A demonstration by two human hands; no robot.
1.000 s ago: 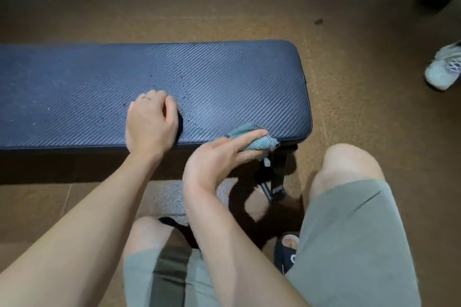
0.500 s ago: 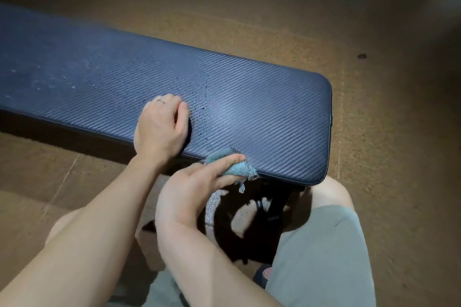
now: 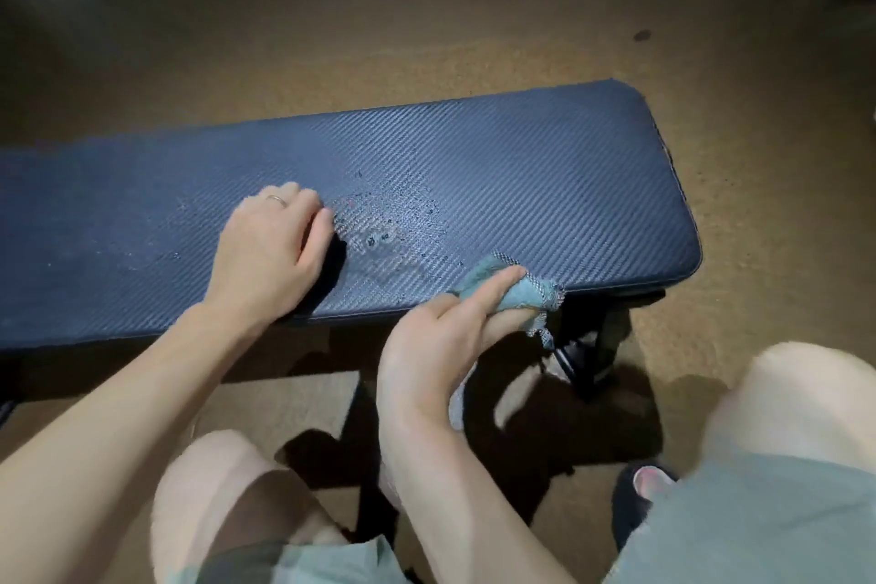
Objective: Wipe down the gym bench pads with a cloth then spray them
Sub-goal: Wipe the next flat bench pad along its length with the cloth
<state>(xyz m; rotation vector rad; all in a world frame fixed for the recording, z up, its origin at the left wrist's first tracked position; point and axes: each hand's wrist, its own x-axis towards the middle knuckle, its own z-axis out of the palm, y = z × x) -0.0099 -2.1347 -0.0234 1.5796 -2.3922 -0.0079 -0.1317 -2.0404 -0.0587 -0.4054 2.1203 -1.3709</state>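
A dark blue textured bench pad (image 3: 545,175) runs across the view from the left edge to a rounded right end. Water droplets (image 3: 388,223) wet its middle. My left hand (image 3: 270,251) rests on the pad with its fingers curled under, holding nothing; it wears a ring. My right hand (image 3: 445,337) pinches a small teal cloth (image 3: 516,289) against the pad's near edge, just right of the wet patch. No spray bottle is in view.
The bench's black leg frame (image 3: 592,356) stands under the right end. Brown speckled floor (image 3: 474,38) surrounds the bench. My bare knees and grey shorts (image 3: 758,512) fill the bottom, with a foot in a dark sandal (image 3: 640,488) near the frame.
The view swung and moved closer. My right hand with the cloth stays at the pad's near edge. My left hand keeps its place on the pad.
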